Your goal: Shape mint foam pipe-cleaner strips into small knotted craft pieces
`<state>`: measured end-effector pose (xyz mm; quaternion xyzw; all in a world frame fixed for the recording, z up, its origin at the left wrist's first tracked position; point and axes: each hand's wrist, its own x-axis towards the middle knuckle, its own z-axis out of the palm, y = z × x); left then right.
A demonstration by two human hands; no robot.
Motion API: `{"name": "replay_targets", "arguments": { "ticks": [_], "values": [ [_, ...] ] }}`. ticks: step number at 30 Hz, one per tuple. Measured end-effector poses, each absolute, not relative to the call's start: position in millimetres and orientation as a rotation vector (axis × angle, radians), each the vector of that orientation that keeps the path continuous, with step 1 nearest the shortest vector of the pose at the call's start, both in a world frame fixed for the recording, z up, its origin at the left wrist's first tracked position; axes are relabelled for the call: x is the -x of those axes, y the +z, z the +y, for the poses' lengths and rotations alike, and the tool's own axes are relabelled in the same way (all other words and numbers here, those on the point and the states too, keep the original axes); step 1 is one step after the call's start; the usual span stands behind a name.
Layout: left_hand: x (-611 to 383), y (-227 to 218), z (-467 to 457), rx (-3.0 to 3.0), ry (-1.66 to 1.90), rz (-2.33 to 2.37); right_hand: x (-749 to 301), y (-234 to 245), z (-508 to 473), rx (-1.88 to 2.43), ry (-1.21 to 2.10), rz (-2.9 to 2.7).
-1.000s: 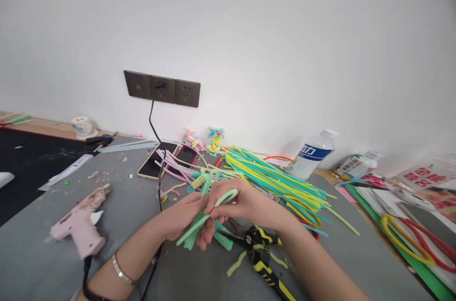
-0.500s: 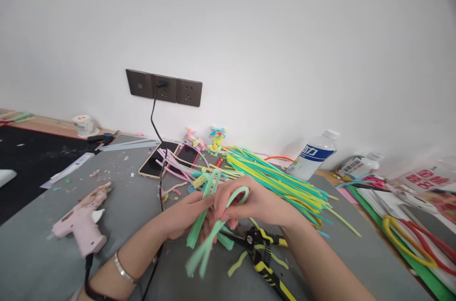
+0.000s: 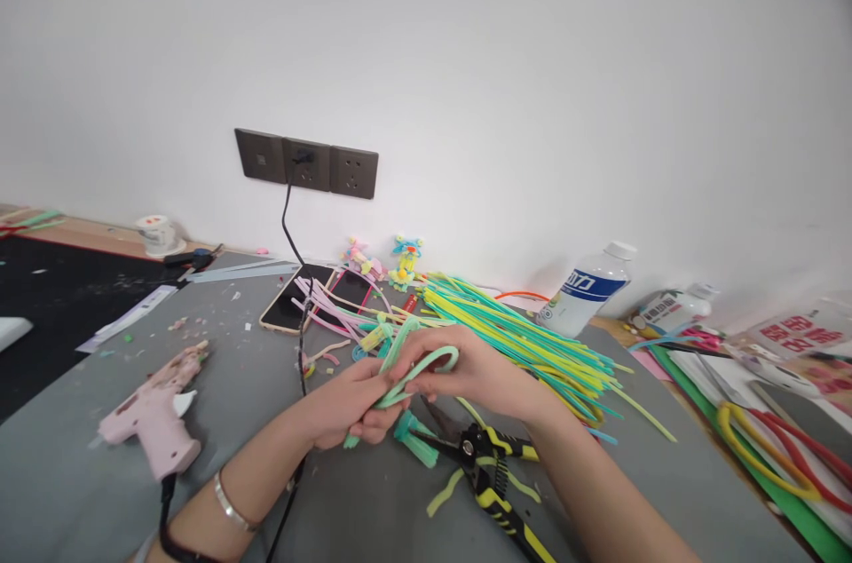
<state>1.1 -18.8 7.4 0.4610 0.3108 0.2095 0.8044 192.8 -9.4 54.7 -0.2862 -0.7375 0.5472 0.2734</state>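
Note:
My left hand (image 3: 350, 403) and my right hand (image 3: 459, 368) meet above the grey mat (image 3: 266, 456), both closed on folded mint-green pipe cleaners (image 3: 409, 368). The left fingers wrap the lower ends of the bundle; the right fingers pinch a looped piece at its top. A silver bracelet (image 3: 226, 505) sits on my left wrist. Just below the hands lie short green cut pieces (image 3: 416, 443) and yellow-and-black pliers (image 3: 489, 483).
A pink glue gun (image 3: 153, 421) lies at left, its black cord running to a wall socket (image 3: 306, 163). Two phones (image 3: 312, 297), a heap of yellow and green pipe cleaners (image 3: 525, 337), small figures (image 3: 403, 261), water bottles (image 3: 586, 288) and red and yellow loops (image 3: 778, 448) surround the hands.
The green bundle hung down steeply half a second ago; now it is pulled up and held flatter between both hands, with the loop on top drawn to the right.

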Motion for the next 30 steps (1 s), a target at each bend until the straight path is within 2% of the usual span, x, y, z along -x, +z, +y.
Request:
{"name": "replay_targets", "arguments": {
  "ticks": [9, 17, 21, 30],
  "values": [
    [-5.2, 1.1, -11.5, -0.851, 0.639, 0.715, -189.2, 37.1, 3.9, 0.758, 1.661, -1.534],
    [-3.2, 3.6, -13.5, -0.911, 0.624, 0.683, -189.9, 37.4, 8.3, 1.003, 1.340, -1.579],
    [-2.9, -1.0, -13.8, -0.944, 0.590, 0.727, -186.7, 38.5, 4.7, 1.016, 1.309, -1.597],
    [-7.3, -2.4, -15.2, -0.932, 0.663, 0.791, -173.3, 31.0, -6.3, 0.855, 1.659, -1.610]
  ]
}}
